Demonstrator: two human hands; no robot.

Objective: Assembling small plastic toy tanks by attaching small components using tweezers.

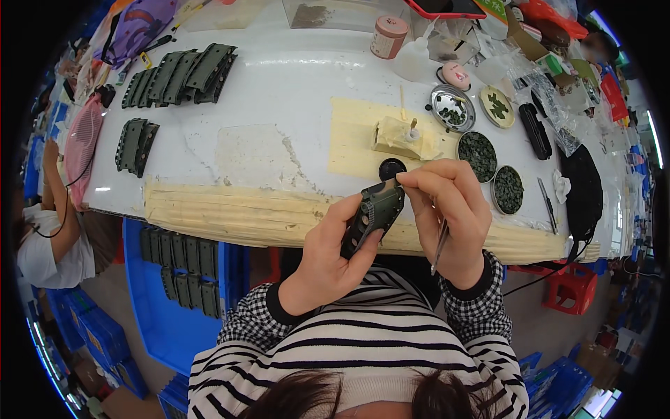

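My left hand [328, 255] grips a dark green camouflage-patterned plastic part [373, 213] from below, holding it above the table's front edge. My right hand [450, 209] pinches the top end of that part with thumb and forefinger. Metal tweezers [440, 244] are tucked in the same hand, their tip pointing down. Just beyond the part a small black round cap [391, 167] lies on a pale yellow mat [349, 140].
The white table [279, 91] carries rows of dark green parts [181, 73], round tins of small green pieces [477, 152], a pink jar [388, 36] and a squeeze bottle [413, 59]. A blue crate [160, 307] with more green parts stands below left. Another person [49, 237] sits at left.
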